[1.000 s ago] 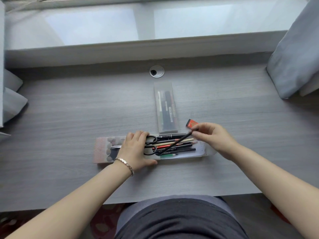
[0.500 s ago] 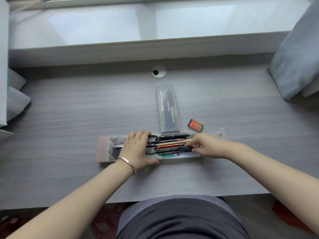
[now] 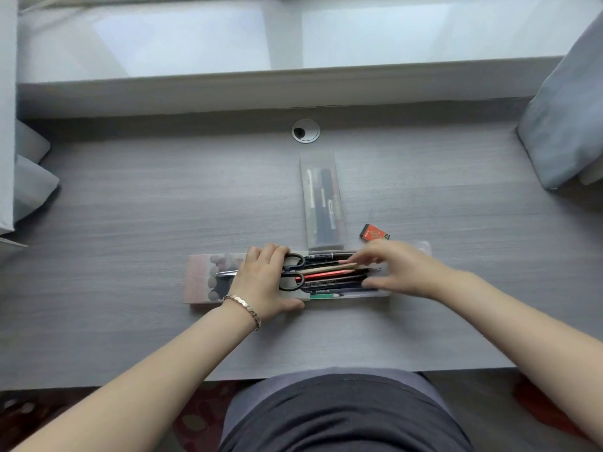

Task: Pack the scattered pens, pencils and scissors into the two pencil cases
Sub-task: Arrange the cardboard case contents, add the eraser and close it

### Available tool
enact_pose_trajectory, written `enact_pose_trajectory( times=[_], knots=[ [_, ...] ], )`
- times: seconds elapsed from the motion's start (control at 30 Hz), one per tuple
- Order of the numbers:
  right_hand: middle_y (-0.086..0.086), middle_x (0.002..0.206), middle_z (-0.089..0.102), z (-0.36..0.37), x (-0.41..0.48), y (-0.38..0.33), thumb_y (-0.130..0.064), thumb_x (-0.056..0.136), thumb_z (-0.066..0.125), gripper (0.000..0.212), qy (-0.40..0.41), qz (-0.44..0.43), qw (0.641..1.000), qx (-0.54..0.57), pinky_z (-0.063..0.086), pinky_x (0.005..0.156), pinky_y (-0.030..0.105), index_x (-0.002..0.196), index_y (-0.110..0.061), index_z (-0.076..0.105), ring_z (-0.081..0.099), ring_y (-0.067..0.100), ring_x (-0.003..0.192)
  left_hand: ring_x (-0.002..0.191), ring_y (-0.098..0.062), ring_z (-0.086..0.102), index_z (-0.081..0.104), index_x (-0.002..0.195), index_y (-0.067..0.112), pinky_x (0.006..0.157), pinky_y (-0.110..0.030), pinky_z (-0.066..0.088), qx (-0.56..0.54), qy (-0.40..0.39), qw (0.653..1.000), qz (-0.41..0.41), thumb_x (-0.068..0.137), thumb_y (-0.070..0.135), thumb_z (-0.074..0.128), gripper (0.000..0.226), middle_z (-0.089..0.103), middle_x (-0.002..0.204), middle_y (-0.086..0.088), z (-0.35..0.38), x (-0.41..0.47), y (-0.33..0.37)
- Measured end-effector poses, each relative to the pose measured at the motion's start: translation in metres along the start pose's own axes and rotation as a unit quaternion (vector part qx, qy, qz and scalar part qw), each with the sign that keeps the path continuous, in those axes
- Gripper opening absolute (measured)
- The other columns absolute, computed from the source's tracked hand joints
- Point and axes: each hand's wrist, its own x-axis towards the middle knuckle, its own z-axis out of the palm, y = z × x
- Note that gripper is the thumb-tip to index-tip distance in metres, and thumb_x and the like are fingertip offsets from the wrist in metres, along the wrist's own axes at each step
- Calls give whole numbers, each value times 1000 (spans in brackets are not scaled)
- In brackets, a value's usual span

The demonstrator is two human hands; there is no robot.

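An open clear pencil case (image 3: pixel 199 278) with a patterned left end lies crosswise near the desk's front. In it are black-handled scissors (image 3: pixel 293 272) and several pens and pencils (image 3: pixel 332 276). My left hand (image 3: pixel 261 283) lies over the case's middle, fingers across the scissor blades and thumb along the near wall, gripping the case. My right hand (image 3: pixel 403 272) hovers at the case's right end, motion-blurred, fingers stretched over the pencil tips and holding nothing. A second clear case (image 3: pixel 321 200) with pens inside stands lengthwise just behind.
A red and black eraser (image 3: pixel 374 232) lies on the grey desk (image 3: pixel 130 223) right of the second case. A round cable hole (image 3: pixel 305 131) sits at the back centre. Grey curtains hang at the left (image 3: pixel 29 187) and at the right (image 3: pixel 564 125).
My right hand laid the black pencil down into the open case and let it go; its fingers now spread over the pencil ends. My left hand stayed in place.
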Motion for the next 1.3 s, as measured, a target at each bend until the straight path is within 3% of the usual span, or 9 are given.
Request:
enact_pose_trajectory(
  times=[0.17, 0.3, 0.47, 0.63, 0.9, 1.07, 1.17, 1.23, 1.3],
  knots=[
    [-1, 90, 67, -25, -23, 33, -9, 84, 63, 17, 20, 76, 996, -46, 40, 68, 1, 97, -12, 73, 64, 19, 92, 112, -23, 37, 34, 133, 17, 99, -31, 33, -3, 1, 1000, 3, 59, 54, 74, 91, 44, 130, 0, 0, -1, -1],
    [-2, 108, 64, -10, -17, 18, -29, 90, 55, 21, 1, 67, 970, -234, 41, 76, 28, 105, -24, 69, 57, 17, 106, 111, -23, 37, 35, 133, 17, 100, -29, 30, 0, 0, 1000, 6, 59, 54, 74, 92, 44, 131, 1, 0, 0, 0],
    [-7, 110, 62, 13, 0, 6, -21, 82, 57, 18, -10, 47, 943, -329, 21, 56, 25, 94, -27, 68, 59, 14, 105, 111, -24, 38, 36, 132, 16, 100, -30, 30, -6, -1, 1000, 3, 58, 53, 75, 91, 45, 130, 0, -1, 0, 2],
    [4, 114, 60, 16, 0, 10, -17, 86, 54, 21, -49, 13, 966, -252, 37, 86, 28, 103, -17, 67, 56, 21, 108, 111, -23, 37, 34, 133, 17, 100, -28, 30, -2, -3, 1000, 2, 59, 54, 74, 91, 43, 130, 1, -1, 1, 2],
    [8, 109, 66, 18, -8, 8, -16, 89, 55, 21, 26, 64, 992, -102, 36, 87, 21, 105, -10, 68, 58, 22, 106, 111, -23, 37, 35, 132, 17, 100, -29, 30, -5, -2, 1000, 2, 59, 54, 75, 90, 44, 130, 0, -1, 0, 1],
    [14, 106, 70, 25, -3, 4, 2, 88, 42, 33, 97, 206, 971, -70, 37, 96, 28, 110, -9, 64, 57, 27, 108, 112, -23, 37, 34, 133, 17, 101, -28, 30, -1, -4, 1000, 2, 60, 54, 74, 91, 42, 131, 1, -1, -1, 2],
    [13, 106, 68, 32, 3, 2, 4, 87, 38, 35, 124, 263, 955, 56, 29, 88, 17, 115, -9, 56, 49, 21, 110, 112, -24, 37, 35, 133, 16, 101, -30, 31, -5, -3, 1000, -1, 60, 53, 75, 91, 43, 131, 0, -2, -1, 3],
    [18, 98, 69, 36, 8, 5, 4, 85, 42, 32, 122, 290, 939, 141, 31, 102, 23, 112, -8, 56, 53, 26, 112, 112, -25, 37, 35, 133, 16, 101, -30, 31, -4, -1, 1000, -4, 59, 52, 76, 92, 44, 131, -1, -2, -1, 3],
    [20, 80, 63, 36, 10, 3, 9, 86, 41, 30, 99, 312, 913, 243, 50, 81, 31, 110, -1, 54, 62, 30, 86, 112, -25, 38, 35, 133, 16, 101, -30, 31, 0, 1, 1000, -4, 58, 53, 76, 93, 44, 130, -1, -2, -1, 3]
  ],
)
